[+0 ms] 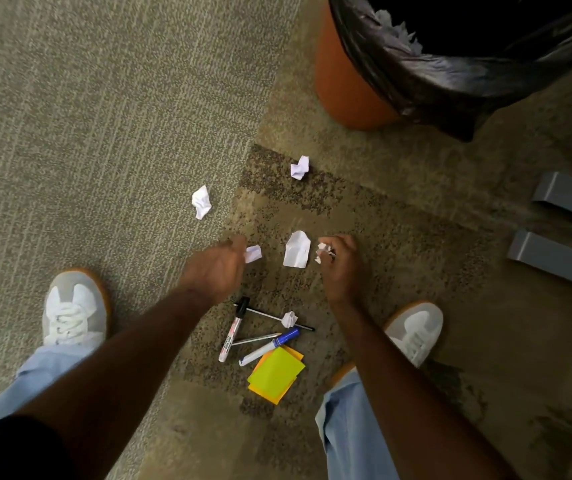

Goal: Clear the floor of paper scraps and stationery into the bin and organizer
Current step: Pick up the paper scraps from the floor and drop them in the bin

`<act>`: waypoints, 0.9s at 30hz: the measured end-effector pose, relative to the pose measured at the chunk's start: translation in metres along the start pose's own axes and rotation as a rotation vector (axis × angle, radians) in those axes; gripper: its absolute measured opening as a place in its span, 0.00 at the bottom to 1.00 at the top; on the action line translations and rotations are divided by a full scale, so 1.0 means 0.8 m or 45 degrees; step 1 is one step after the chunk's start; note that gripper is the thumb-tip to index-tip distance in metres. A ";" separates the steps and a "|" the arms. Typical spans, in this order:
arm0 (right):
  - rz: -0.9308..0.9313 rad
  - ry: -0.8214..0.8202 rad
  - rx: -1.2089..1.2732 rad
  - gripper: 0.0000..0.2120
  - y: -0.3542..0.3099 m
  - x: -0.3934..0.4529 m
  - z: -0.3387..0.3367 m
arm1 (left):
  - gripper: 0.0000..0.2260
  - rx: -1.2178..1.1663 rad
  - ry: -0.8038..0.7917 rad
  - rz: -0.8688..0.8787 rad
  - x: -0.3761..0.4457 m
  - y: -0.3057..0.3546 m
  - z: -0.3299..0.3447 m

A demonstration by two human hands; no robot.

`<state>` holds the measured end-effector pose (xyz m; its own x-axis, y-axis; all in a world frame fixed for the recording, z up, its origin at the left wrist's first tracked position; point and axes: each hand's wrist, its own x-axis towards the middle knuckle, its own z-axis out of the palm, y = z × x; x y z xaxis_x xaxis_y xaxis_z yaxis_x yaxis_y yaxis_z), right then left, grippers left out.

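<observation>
My left hand [220, 268] is closed on a small white paper scrap [253, 253] that sticks out past the fingers. My right hand [341, 263] grips a crumpled paper ball [324, 252]. Between the hands a flat white scrap [297, 249] lies on the carpet. Two more crumpled scraps lie farther out, one [202, 201] to the left and one [299, 167] nearer the bin. An orange bin [340, 84] with a black liner stands at the top right, with paper inside. Near my feet lie markers [234, 329], a blue-capped marker [270, 346], pens, a tiny paper ball [289, 319] and yellow and orange sticky notes [276, 374].
My two white shoes stand on the carpet, the left [73, 306] and the right [416, 329], either side of the stationery. Grey metal furniture feet [554, 258] lie at the right edge. The organizer is not in view.
</observation>
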<state>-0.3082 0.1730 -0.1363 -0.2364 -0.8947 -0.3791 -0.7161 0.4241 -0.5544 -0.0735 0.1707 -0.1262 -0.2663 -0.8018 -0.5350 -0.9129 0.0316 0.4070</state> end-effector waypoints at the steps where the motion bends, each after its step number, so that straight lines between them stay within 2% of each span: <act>1: -0.027 -0.015 -0.018 0.10 -0.004 -0.001 0.005 | 0.14 0.069 -0.027 -0.010 0.003 0.005 0.004; 3: -0.102 -0.106 -0.131 0.17 -0.012 -0.004 0.016 | 0.23 0.181 -0.077 -0.094 0.010 0.010 0.009; 4: -0.157 -0.165 -0.235 0.21 -0.014 -0.007 0.021 | 0.23 0.225 -0.095 -0.133 0.014 0.010 0.012; 7: -0.382 -0.257 -0.562 0.28 -0.018 -0.017 0.036 | 0.17 0.311 -0.074 -0.143 0.018 0.006 0.022; 9: -0.459 -0.261 -0.633 0.26 -0.015 -0.016 0.043 | 0.14 0.301 -0.050 -0.042 0.019 0.002 0.025; 12: -0.539 -0.290 -0.559 0.17 -0.007 -0.006 0.042 | 0.12 0.139 -0.060 0.081 0.020 -0.009 0.017; 14: -0.569 -0.331 -0.492 0.13 -0.006 0.006 0.038 | 0.07 0.002 -0.010 0.098 0.023 -0.019 0.005; 15: -0.553 -0.335 -0.444 0.12 -0.006 0.012 0.035 | 0.03 -0.073 0.031 0.072 0.024 -0.024 -0.001; 18: -0.319 -0.180 -0.247 0.07 -0.017 0.030 0.026 | 0.11 -0.285 0.132 -0.144 0.026 -0.037 -0.019; 21: -0.049 -0.008 -0.033 0.07 -0.038 0.061 0.011 | 0.04 -0.382 0.270 -0.266 0.033 -0.048 -0.045; 23: -0.042 0.010 -0.020 0.12 -0.055 0.084 0.002 | 0.02 -0.396 0.399 -0.293 0.043 -0.057 -0.062; 25: -0.087 0.001 -0.070 0.13 -0.074 0.106 -0.005 | 0.01 -0.335 0.437 -0.325 0.056 -0.067 -0.075; 27: -0.086 -0.022 -0.119 0.14 -0.089 0.127 -0.009 | 0.08 -0.226 0.373 -0.365 0.064 -0.075 -0.080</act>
<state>-0.2856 0.0506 -0.1302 -0.1748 -0.9177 -0.3567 -0.7881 0.3476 -0.5080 -0.0123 0.0892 -0.1309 0.1117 -0.8993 -0.4228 -0.8628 -0.2988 0.4077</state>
